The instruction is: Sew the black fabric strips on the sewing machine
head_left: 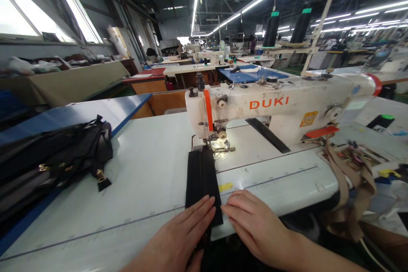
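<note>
A black fabric strip (196, 174) with a lengthwise seam or zipper line lies under the needle area of a white sewing machine (236, 104) marked DUKI. Its near end reaches the table's front edge. My left hand (181, 231) lies over that near end, fingers together on top and thumb lower down, with dark material between them. My right hand (251, 221) is closed, its fingertips together against the strip's right edge. The presser foot (208, 144) sits at the strip's far end, lit by a small lamp. What lies beneath my fingers is hidden.
Black bags (63, 153) with gold clasps are heaped at left. Another black strip (267, 135) lies under the machine arm. A ruler scale (127, 223) runs along the table front. Tan webbing (341, 191) hangs at right near a tray of tools. Thread cones (301, 25) stand behind.
</note>
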Demonstrator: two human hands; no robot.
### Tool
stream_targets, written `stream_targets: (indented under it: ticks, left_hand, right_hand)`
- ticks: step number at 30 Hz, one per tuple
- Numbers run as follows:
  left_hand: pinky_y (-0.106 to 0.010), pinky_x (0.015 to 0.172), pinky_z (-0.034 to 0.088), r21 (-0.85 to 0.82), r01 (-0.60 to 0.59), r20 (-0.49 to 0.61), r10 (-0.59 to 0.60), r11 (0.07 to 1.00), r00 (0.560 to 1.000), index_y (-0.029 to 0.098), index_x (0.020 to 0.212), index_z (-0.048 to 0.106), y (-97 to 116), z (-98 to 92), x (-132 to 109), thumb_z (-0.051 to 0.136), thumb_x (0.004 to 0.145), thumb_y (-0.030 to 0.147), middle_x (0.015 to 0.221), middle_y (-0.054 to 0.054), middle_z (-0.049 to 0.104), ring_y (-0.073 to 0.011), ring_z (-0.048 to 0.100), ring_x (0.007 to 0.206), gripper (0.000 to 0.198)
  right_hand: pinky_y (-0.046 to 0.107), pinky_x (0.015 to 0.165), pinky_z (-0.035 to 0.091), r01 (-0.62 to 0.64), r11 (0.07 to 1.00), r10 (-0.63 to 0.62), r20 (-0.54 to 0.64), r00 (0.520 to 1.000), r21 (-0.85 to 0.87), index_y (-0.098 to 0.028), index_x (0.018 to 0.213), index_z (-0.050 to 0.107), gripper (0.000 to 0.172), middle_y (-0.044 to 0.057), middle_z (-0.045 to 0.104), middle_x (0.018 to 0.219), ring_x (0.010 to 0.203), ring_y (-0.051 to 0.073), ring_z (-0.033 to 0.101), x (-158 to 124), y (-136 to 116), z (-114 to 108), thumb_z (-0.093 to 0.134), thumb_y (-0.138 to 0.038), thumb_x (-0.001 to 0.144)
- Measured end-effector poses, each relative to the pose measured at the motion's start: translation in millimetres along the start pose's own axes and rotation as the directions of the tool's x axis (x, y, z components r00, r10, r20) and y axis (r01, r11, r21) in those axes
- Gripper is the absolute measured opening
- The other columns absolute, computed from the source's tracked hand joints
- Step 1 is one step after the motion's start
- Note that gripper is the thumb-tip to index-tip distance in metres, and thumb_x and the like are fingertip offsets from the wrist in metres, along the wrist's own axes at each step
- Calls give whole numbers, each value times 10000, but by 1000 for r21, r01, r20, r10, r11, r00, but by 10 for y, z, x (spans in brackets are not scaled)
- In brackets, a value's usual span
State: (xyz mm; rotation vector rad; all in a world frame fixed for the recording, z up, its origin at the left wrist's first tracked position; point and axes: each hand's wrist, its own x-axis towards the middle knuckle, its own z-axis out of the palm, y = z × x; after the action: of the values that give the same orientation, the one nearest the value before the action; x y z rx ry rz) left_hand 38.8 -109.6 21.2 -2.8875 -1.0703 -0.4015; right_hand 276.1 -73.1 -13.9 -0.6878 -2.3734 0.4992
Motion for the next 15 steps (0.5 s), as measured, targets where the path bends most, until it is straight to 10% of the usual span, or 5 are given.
stream_targets:
  ticks: [8,15]
  left_hand:
    - [-320,1011,478,52,-34,93,29,998,995,142,1489,310,-33,-56,-92,409,625,-13,1512,-83,406,-198,494,1308,884]
    - [-312,993,514,75,-43,-202,58,996,978,94,1271,533,-23,276,10,412,846,-30,1239,-138,671,-211,587,1215,459]
  right_hand:
    - [387,869,483,-11,1000,11,57,998,-14,-137,1058,594,215,113,574,999,953,234,502,59,-19,-5,403,-107,961]
    - [398,916,469,16,999,-13,83,996,-35,-130,1045,609,220,110,582,1004,965,230,498,75,4,-31,411,-100,953]
